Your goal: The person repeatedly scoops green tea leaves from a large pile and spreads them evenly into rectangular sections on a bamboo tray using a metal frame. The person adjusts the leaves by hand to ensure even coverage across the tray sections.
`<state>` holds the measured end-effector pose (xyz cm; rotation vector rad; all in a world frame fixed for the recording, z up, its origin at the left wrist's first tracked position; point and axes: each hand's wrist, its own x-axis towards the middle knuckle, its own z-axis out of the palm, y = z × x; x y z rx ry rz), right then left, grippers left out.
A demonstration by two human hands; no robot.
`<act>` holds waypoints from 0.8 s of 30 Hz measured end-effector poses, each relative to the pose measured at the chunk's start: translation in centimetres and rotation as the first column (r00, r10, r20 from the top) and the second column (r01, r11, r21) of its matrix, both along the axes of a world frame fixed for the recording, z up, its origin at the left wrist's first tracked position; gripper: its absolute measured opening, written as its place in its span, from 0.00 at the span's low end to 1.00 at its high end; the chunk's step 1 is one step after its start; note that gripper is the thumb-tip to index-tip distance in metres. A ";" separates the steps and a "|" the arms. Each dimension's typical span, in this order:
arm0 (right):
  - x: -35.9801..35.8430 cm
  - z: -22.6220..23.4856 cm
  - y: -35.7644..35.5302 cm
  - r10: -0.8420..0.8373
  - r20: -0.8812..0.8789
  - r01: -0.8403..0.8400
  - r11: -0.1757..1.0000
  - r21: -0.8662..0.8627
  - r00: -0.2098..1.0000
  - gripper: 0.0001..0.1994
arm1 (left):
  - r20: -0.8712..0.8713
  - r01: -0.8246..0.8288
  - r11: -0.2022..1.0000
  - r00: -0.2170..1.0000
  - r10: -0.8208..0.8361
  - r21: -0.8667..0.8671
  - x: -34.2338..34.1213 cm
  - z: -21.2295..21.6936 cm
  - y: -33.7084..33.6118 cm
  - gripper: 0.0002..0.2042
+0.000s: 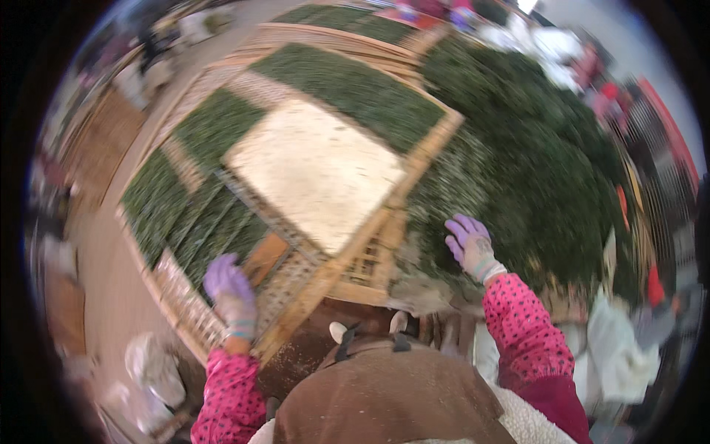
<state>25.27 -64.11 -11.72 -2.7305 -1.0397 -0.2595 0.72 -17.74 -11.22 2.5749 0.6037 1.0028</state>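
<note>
Seen from above, a left hand [231, 287] in a purple glove rests on the woven edge of a flat bamboo drying tray [194, 314] spread with green leaves. The right hand [469, 244], also gloved, presses flat on a large green leaf heap [532, 170].

Bamboo tray [425, 152] holds green leaves [347, 89] (a pale sheet [318, 170] atop).
</note>
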 end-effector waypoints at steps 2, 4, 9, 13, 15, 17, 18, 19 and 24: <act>-1.4 -1.0 -7.5 -0.183 -0.009 0.183 0.982 0.041 0.983 0.17 | -0.075 0.021 0.960 0.997 0.000 0.280 1.1 2.8 -1.2 0.17; -2.8 -1.9 -14.6 -0.364 -0.022 0.365 0.925 0.106 0.931 0.17 | -0.089 0.121 0.949 0.991 -0.099 0.290 3.9 5.3 -3.9 0.18; -5.4 -5.4 -27.4 -0.743 -0.226 0.774 0.582 0.247 0.631 0.19 | -0.058 0.657 0.753 0.754 -0.654 0.039 18.1 7.8 -18.7 0.24; -8.1 -7.4 -31.7 -0.778 -0.337 0.844 0.521 0.126 0.530 0.17 | -0.236 0.952 0.304 0.286 -0.929 -0.043 25.9 4.8 -35.2 0.34; -8.9 -7.9 -32.2 -0.749 -0.211 0.777 0.614 0.138 0.628 0.15 | -0.447 0.905 0.318 0.170 -0.878 -0.281 27.0 2.0 -42.2 0.41; -9.4 -8.3 -32.1 -0.743 -0.116 0.748 0.632 0.200 0.659 0.14 | -0.546 0.768 0.462 0.177 -0.819 -0.444 27.9 -1.2 -47.4 0.44; -9.4 -8.4 -32.0 -0.770 -0.072 0.769 0.620 0.155 0.634 0.14 | -0.565 0.748 0.511 0.222 -0.795 -0.424 28.5 -2.7 -49.5 0.44; -9.4 -8.6 -31.9 -0.790 -0.093 0.793 0.591 0.147 0.606 0.14 | -0.613 0.706 0.571 0.245 -0.751 -0.418 29.2 -4.2 -51.5 0.43; -9.2 -9.1 -31.6 -0.791 -0.145 0.803 0.575 0.159 0.595 0.15 | -0.549 0.564 0.575 0.239 -0.801 -0.593 34.3 -5.4 -56.7 0.31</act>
